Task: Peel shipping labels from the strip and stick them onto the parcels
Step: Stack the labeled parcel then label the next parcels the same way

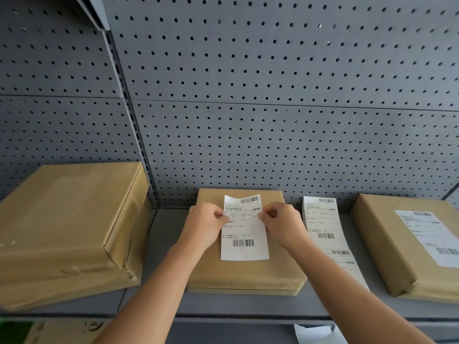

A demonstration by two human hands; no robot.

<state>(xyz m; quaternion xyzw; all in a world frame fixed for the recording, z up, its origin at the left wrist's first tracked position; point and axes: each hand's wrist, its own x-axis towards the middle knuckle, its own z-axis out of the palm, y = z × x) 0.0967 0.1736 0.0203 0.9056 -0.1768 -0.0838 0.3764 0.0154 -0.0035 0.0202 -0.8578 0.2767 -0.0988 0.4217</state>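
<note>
Brown paper parcel (248, 274) in the middle of the shelf (159, 244) has a white label (244, 234) on its top. Your left hand (207, 222) pinches the left edge and your right hand (280, 220) the right edge. The lower part seems to lie down, the upper end curls up, so I judge that you are sticking it. Next, lower the top and press it flat without wrinkles. The strip (323, 227) lies just beside, at the right

Grey pegboard back panel (273, 70) dotted with small round holes, a seam running across it, slotted upright post (126, 100) towards the left, grey metal shelf (248, 309) below, underside of an upper shelf (94, 13) in the top left corner, white sheet (315, 333) below the shelf's front edge, green patch (12, 331) at bottom left
</note>
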